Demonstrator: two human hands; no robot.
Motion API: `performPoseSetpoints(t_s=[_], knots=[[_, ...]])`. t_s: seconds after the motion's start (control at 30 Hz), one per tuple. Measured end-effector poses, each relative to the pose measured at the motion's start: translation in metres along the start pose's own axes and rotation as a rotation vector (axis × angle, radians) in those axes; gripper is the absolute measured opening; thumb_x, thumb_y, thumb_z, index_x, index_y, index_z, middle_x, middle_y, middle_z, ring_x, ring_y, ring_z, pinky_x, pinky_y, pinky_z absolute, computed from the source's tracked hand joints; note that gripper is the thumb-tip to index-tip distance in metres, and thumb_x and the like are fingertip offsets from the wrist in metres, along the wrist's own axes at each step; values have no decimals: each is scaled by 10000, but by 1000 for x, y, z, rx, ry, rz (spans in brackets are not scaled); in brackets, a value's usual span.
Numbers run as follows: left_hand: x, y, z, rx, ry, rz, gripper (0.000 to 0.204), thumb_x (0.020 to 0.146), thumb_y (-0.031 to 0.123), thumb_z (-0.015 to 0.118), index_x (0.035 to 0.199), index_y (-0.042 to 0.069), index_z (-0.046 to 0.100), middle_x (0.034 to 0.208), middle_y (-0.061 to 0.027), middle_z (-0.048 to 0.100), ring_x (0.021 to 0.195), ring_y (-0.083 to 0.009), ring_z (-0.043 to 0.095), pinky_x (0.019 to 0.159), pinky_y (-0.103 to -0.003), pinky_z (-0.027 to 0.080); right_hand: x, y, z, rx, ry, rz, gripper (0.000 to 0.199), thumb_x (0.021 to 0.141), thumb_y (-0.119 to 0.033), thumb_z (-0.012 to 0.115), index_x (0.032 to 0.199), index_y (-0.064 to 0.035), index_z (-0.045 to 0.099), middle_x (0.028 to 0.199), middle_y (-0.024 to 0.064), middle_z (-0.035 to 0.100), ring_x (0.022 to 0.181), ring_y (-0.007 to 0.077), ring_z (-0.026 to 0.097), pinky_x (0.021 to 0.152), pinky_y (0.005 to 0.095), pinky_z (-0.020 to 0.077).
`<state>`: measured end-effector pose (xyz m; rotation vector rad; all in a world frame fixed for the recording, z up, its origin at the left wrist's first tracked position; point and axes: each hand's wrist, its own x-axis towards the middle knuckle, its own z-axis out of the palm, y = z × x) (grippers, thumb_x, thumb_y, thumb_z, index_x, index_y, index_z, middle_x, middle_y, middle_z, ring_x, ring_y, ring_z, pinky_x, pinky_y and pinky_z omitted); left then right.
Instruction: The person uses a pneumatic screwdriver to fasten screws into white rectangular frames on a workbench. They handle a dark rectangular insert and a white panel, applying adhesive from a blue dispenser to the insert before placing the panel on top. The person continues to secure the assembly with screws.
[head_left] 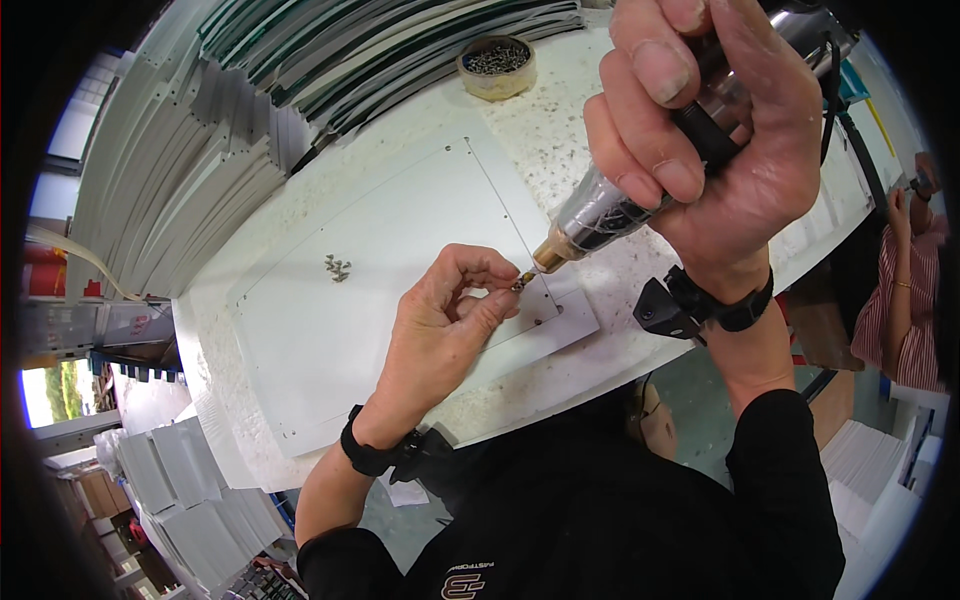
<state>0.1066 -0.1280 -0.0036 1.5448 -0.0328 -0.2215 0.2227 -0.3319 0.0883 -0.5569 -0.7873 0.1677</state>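
Observation:
My right hand (730,130) is wrapped round an electric screwdriver (600,210), a silver tool with a brass-coloured nose that slants down to the left. At the tip of its bit, the thumb and forefinger of my left hand (440,320) pinch a small screw (518,285). Both hands are over a flat white panel (380,210), near its right edge. Small holes dot the panel near its corners and edges. A little heap of screws (337,268) lies on it, left of my left hand. Whether the screw touches the panel is hidden by my fingers.
A round tub (497,68) full of small screws stands at the far side of the white table (600,330). Tall stacks of grey and green sheets (200,150) line the far left. At the right another person (910,270) in a striped top is at work.

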Motion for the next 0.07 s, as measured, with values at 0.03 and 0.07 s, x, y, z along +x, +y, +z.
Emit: performPoseSetpoints(t_s=[0.03, 0.07], knots=[[0, 0, -1, 1, -5, -7, 200, 1003, 27, 654, 1193, 9, 594, 1091, -53, 653, 987, -99, 641, 850, -242, 555, 0, 0, 0, -14, -11, -2, 253, 1101, -263, 456, 1045, -17, 481, 844, 173, 616, 399, 168, 485, 391, 336, 454], [1, -1, -2, 7, -16, 14, 206, 1004, 30, 653, 1199, 12, 590, 1097, -56, 653, 1009, -101, 645, 860, -247, 562, -1, 0, 0, -15, -10, -1, 253, 1101, -263, 456, 1045, -17, 481, 844, 173, 616, 399, 168, 485, 391, 336, 454]])
